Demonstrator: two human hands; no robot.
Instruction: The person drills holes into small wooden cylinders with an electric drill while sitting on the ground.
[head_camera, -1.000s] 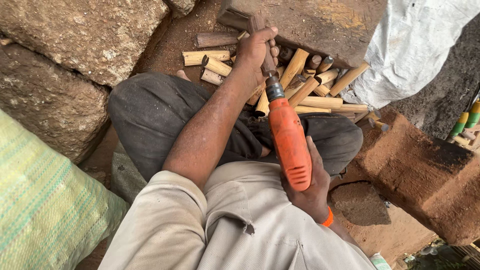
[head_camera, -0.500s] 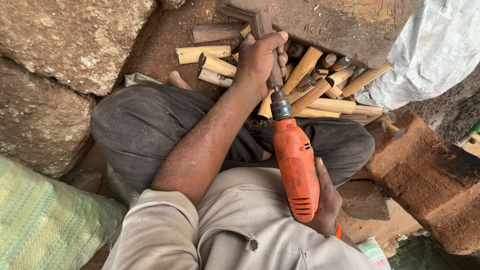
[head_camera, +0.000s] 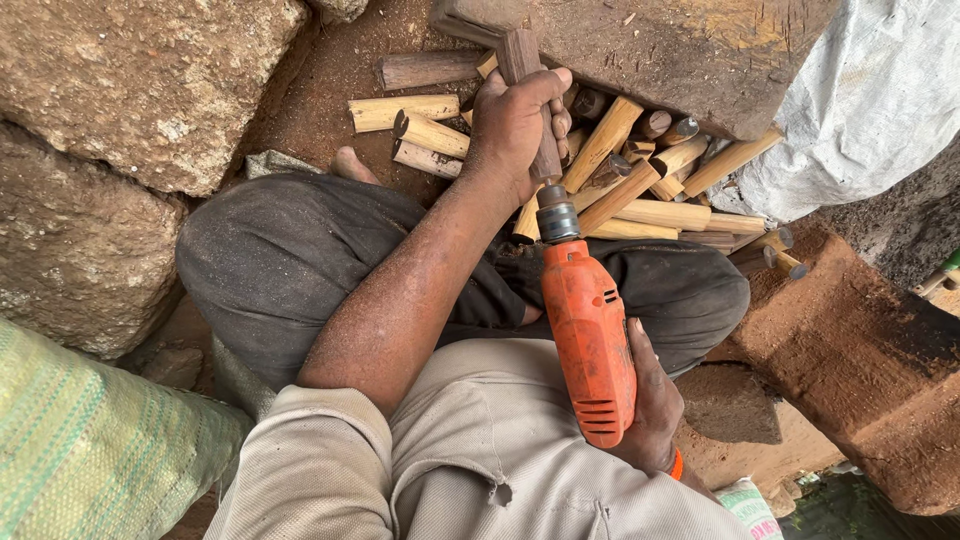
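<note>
Drill (head_camera: 588, 340), bright orange, sits dead centre over the person's lap, its metal nose pointing up the picture and meeting the lower end of a dark wooden peg (head_camera: 530, 100). Starting at the far left: a green woven sack (head_camera: 80, 450) fills the bottom corner, with big rough stones (head_camera: 130, 90) stacked above it. Moving in, the left hand (head_camera: 515, 125) is clamped tight around that dark peg, fingers wrapped over it, holding it upright in line with the drill. Behind the hand lies a heap of pale cut sticks (head_camera: 640, 190), some with dark ends, piled on reddish dirt against a heavy wooden block (head_camera: 690, 60). Right of centre, the right hand (head_camera: 650, 410) grips the drill's body from underneath, thumb along its side, an orange band at the wrist. Far right, a white sheet (head_camera: 870, 100) hangs above a reddish block (head_camera: 860, 350).
</note>
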